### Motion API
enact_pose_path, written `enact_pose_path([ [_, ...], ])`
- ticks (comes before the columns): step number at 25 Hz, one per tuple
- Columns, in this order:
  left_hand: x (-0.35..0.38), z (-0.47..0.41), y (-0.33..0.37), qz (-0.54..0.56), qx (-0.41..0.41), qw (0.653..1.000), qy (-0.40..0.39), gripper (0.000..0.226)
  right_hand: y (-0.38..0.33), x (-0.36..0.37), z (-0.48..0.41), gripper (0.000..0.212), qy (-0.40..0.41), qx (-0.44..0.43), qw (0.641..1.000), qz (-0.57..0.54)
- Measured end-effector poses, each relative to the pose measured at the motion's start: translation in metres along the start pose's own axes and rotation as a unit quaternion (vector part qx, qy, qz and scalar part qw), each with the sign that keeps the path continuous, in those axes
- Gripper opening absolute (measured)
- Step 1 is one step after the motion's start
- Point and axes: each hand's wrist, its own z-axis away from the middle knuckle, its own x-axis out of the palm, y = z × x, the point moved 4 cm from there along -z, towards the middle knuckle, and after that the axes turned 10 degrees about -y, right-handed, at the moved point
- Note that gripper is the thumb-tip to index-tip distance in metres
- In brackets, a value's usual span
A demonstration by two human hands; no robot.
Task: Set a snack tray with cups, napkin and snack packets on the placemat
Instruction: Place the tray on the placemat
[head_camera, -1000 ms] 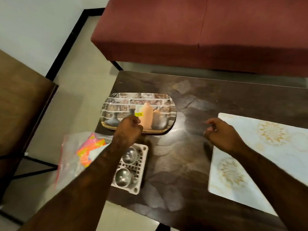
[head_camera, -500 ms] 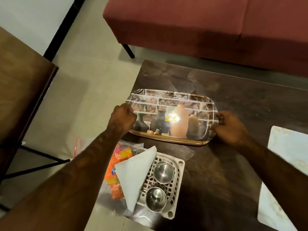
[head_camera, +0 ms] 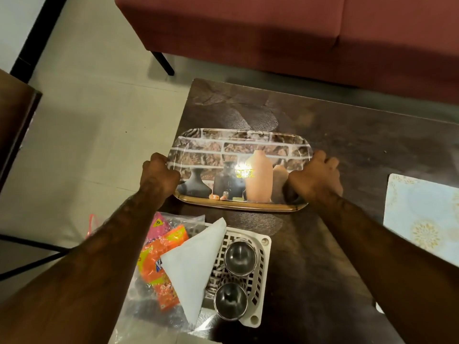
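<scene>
A tray point(head_camera: 231, 145) printed with a brick wall and vases sits at the left end of the dark table. My left hand point(head_camera: 159, 175) grips its left edge and my right hand point(head_camera: 315, 177) grips its right edge. Nearer to me, a white plastic basket point(head_camera: 263, 244) holds two steel cups point(head_camera: 239, 256) point(head_camera: 231, 300). A white folded napkin point(head_camera: 196, 266) leans over the basket's left side. Orange and pink snack packets point(head_camera: 161, 264) lie in a clear plastic bag to its left. The pale blue placemat point(head_camera: 422, 214) lies at the right edge of view.
A maroon sofa point(head_camera: 273, 33) stands beyond the table. Part of a brown wooden surface point(head_camera: 15, 115) with black metal legs is at the far left. The clear bag hangs over the table's point(head_camera: 347, 125) left edge above the tiled floor.
My right hand came from near the placemat to the tray's right edge, and my left hand shifted to its left edge. The view turned left, so most of the placemat left the frame.
</scene>
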Motion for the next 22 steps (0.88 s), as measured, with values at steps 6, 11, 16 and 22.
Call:
enact_pose_path([
  [6, 0.006, 0.027, 0.007, 0.038, 0.008, 0.999, 0.001, 0.03, 0.022, -0.013, 0.01, 0.074, 0.039, 0.003, 0.999, -0.01],
  [11, 0.028, 0.065, 0.04, 0.064, 0.042, 0.996, -0.041, 0.029, 0.066, -0.045, 0.025, 0.081, 0.059, 0.014, 0.998, -0.034],
  [16, 0.074, 0.118, 0.081, 0.111, 0.049, 0.986, -0.11, 0.037, 0.142, -0.085, 0.04, 0.074, 0.105, 0.026, 0.992, -0.065],
  [22, 0.169, 0.203, 0.15, 0.091, 0.085, 0.982, -0.143, 0.044, 0.276, -0.143, 0.052, 0.069, 0.134, 0.069, 0.984, -0.1],
])
